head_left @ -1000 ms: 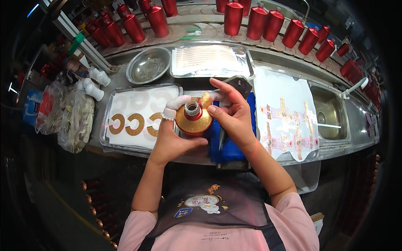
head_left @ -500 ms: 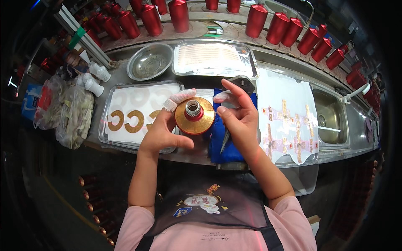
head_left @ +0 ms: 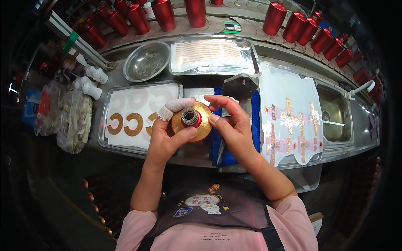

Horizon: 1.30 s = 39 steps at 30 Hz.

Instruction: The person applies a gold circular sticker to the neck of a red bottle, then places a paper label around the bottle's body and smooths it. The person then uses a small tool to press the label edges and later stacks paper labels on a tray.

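Observation:
My left hand point(head_left: 164, 136) grips a red bottle point(head_left: 196, 121) seen from above, its open threaded neck tilted toward me. The thumb lies on the bottle's shoulder beside the neck, and white cloth covers one finger. A gold ring-shaped decal point(head_left: 204, 114) covers the shoulder. My right hand point(head_left: 235, 127) is closed at the bottle's right side, its thumb pressed on the gold decal and its index finger just beyond the rim. A thin pointed metal tool point(head_left: 220, 153), perhaps tweezers, sticks out below the right palm; its upper end is hidden.
A tray point(head_left: 102, 129) with gold C-shaped decals on white paper stands at left. Behind are a metal bowl point(head_left: 147, 62) and a tray point(head_left: 256, 62) of strip decals. A blue cloth point(head_left: 253, 106), a decal sheet point(head_left: 293, 92) and a sink point(head_left: 331, 111) lie right. Red bottles point(head_left: 274, 19) line the conveyor.
My right hand has come left onto the bottle, its thumb now touching the gold decal. My left thumb has moved onto the shoulder. The bottle has tilted slightly, and the conveyor bottles have shifted.

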Available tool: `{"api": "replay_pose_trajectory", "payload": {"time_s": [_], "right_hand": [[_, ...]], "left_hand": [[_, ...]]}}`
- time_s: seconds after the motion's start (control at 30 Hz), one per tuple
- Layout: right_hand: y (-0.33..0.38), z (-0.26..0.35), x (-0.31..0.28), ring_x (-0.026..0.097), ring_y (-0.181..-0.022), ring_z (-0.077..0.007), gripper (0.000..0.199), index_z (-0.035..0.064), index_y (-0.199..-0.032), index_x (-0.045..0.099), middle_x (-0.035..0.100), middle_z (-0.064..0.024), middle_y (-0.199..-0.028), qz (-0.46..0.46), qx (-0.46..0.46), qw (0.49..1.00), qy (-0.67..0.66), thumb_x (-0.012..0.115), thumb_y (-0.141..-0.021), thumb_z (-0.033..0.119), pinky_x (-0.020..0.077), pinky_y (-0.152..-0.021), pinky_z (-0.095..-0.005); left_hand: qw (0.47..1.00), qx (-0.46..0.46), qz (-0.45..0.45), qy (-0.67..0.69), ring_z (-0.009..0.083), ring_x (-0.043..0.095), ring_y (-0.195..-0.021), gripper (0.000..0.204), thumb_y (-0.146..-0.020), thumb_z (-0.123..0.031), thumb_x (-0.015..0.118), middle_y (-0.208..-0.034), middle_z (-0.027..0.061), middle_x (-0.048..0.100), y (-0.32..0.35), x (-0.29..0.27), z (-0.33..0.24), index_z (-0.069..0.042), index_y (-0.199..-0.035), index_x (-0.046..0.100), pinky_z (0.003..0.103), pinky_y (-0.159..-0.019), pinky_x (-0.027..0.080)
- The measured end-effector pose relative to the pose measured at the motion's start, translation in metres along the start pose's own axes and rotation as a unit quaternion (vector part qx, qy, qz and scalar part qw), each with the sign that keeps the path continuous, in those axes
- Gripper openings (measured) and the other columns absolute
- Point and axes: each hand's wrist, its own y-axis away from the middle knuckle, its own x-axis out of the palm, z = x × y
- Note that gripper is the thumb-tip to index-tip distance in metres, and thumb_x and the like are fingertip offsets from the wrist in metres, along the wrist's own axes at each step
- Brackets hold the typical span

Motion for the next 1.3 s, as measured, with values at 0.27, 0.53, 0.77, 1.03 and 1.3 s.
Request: {"api": "replay_pose_trajectory", "payload": {"time_s": [0.27, 0.53, 0.77, 1.03, 1.3], "right_hand": [[0.007, 0.007, -0.001, 0.045, -0.066, 0.0024, 0.045, 0.0032, -0.131, 0.059, 0.053, -0.0028, -0.115, 0.015, -0.008, 0.994, 0.110, 0.072, -0.088, 0.009, 0.0389, -0.058, -0.0137], [0.009, 0.004, -0.011, 0.044, -0.061, 0.0025, 0.046, 0.0028, -0.130, 0.059, 0.058, -0.0031, -0.121, 0.043, -0.006, 0.985, 0.165, 0.073, -0.088, 0.009, 0.0378, -0.057, -0.0139], [0.011, -0.005, -0.012, 0.053, -0.068, 0.0014, 0.045, 0.0000, -0.130, 0.057, 0.057, -0.0056, -0.123, 0.038, 0.046, 0.998, 0.019, 0.072, -0.088, 0.009, 0.0434, -0.062, -0.0144], [0.008, -0.007, -0.002, 0.050, -0.066, 0.0017, 0.032, 0.0002, -0.116, 0.065, 0.054, -0.0028, -0.108, -0.014, 0.039, 0.997, 0.060, 0.073, -0.087, 0.011, 0.0374, -0.053, -0.0158], [-0.014, -0.013, -0.012, 0.058, -0.063, -0.0069, 0.021, 0.0000, -0.108, 0.067, 0.064, -0.0054, -0.095, -0.078, 0.083, 0.991, -0.065, 0.064, -0.095, 0.016, 0.0491, -0.059, -0.0238]], "left_hand": [[1.000, 0.001, 0.001, -0.013, 0.0193, 0.056, -0.123, 0.054, -0.081, -0.008, 0.075, -0.139, 0.0138, 0.055, -0.001, -0.002, 0.004, -0.004, -0.132, 0.056, 0.033, -0.106, 0.045], [0.999, 0.015, 0.002, -0.035, 0.0205, 0.056, -0.123, 0.055, -0.082, -0.007, 0.075, -0.141, 0.0161, 0.053, 0.002, 0.002, 0.002, -0.004, -0.133, 0.054, 0.034, -0.105, 0.045], [1.000, 0.012, 0.004, -0.013, 0.0208, 0.056, -0.123, 0.055, -0.083, -0.006, 0.075, -0.141, 0.0163, 0.052, 0.001, 0.004, 0.003, -0.004, -0.134, 0.053, 0.034, -0.105, 0.046], [1.000, 0.016, -0.013, -0.012, 0.0188, 0.057, -0.120, 0.054, -0.083, -0.009, 0.074, -0.132, 0.0127, 0.057, 0.003, 0.008, 0.004, -0.004, -0.133, 0.053, 0.034, -0.103, 0.046], [1.000, 0.010, -0.010, -0.025, 0.0175, 0.057, -0.119, 0.058, -0.081, -0.010, 0.078, -0.131, 0.0105, 0.057, 0.003, 0.007, 0.002, -0.005, -0.133, 0.053, 0.034, -0.104, 0.045]]}}
